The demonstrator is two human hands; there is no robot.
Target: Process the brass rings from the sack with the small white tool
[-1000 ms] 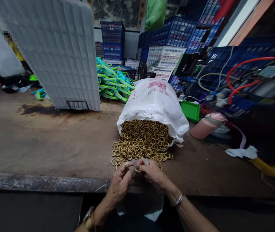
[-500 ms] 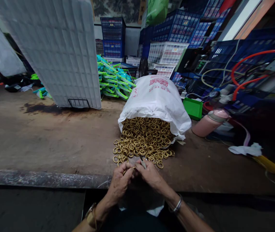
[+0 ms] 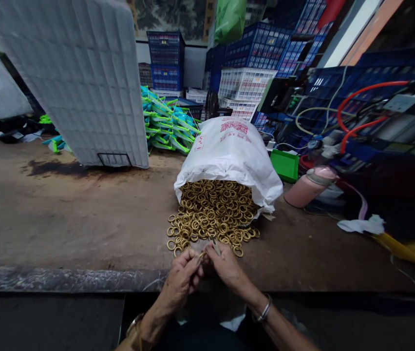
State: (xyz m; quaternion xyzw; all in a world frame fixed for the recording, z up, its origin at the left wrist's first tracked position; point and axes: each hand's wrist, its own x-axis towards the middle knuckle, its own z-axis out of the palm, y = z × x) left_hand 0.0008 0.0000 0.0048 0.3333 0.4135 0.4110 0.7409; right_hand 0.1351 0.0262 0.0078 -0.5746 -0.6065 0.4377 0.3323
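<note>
A single brass-coloured ring [image 3: 202, 255] was held up between two bare hands, just above the near edge of a brown table [image 3: 83, 219]. The ring lay at the tips of the left hand [image 3: 182, 275], pinched between thumb and forefinger, with its far side pointing toward the other hand; the remaining left fingers were curled loosely below. The right hand [image 3: 229, 268] came in from the opposite side, its thumb and fingers pressed together around a slim tool [image 3: 215, 247] that slanted up out of the grip. The tool was perhaps a small blade — it was too small and blurred to be sure — and whether the right fingertips touched the ring could not be told.

The step in hand looked like close work on this one ring, and the next move seemed to call for a firm left pinch and fine control on the right.

Just beyond the fingertips, loose rings [image 3: 211, 224] spilled across the table from the open mouth of a white sack [image 3: 229, 153] lying on its side. To the sack's right were a green tray [image 3: 284, 165] and a tilted pink bottle [image 3: 306, 188]; to its left, green and blue bundles [image 3: 171, 129] and a tall grey panel [image 3: 94, 87]. Behind stood stacked crates [image 3: 247, 84] — blue and white.
</note>
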